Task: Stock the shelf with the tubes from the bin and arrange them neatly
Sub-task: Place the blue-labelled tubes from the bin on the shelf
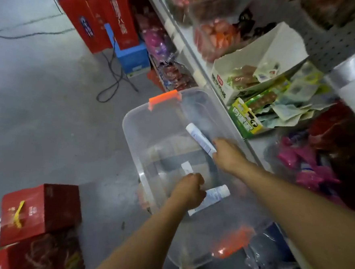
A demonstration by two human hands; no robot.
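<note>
A clear plastic bin (134, 135) with orange latches stands on the floor beside the shelf. My left hand (187, 189) is inside it and grips a white tube (212, 197) whose cap points right. My right hand (225, 153) holds another white tube (199, 137) above the bin, cap end pointing up and left. A small white strip (186, 167) shows just above my left hand; I cannot tell what it is. The shelf (199, 73) runs along the right side.
The shelf holds an open white carton (259, 66) of snack packets, green boxes (244, 120) and pink bags (309, 164). Red gift boxes (41, 211) sit at lower left, more red boxes and a blue box (133, 57) at the back. A black cable (113, 81) lies on the floor.
</note>
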